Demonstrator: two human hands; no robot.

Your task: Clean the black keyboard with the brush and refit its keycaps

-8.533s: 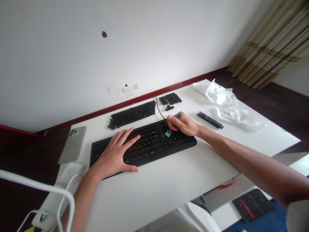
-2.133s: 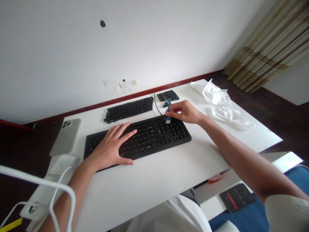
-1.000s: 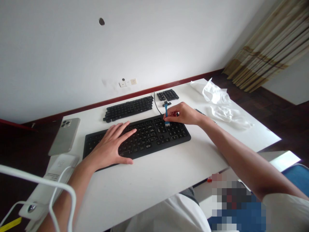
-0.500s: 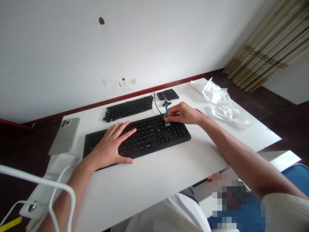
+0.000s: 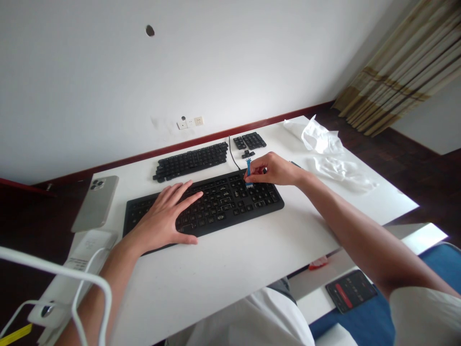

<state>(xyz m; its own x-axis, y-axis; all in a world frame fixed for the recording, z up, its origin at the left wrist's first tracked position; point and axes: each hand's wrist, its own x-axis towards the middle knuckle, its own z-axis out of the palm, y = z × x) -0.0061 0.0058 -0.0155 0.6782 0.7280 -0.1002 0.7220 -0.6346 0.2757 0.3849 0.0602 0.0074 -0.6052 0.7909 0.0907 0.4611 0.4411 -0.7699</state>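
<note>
A black keyboard base (image 5: 216,218) with its keycaps off lies on the white table. My left hand (image 5: 167,214) rests on its left part, fingers spread and thumb over the front edge. Over the right part, my right hand (image 5: 264,170) pinches a small blue brush (image 5: 248,168), whose pale bristles point down at the key sockets. Behind the base lie a large block of black keycaps (image 5: 194,161), a smaller block of keycaps (image 5: 254,140) and a few loose keycaps (image 5: 248,154).
A phone (image 5: 95,203) and a white power strip (image 5: 65,283) with white cables are at the left. Crumpled clear plastic (image 5: 320,137) lies at the back right. Below the table's front edge, another phone (image 5: 350,290) is in view. A black cable runs behind the base.
The top of the blue brush has dipped slightly toward the base, showing the loose keycaps behind it more fully. My left hand rests as before.
</note>
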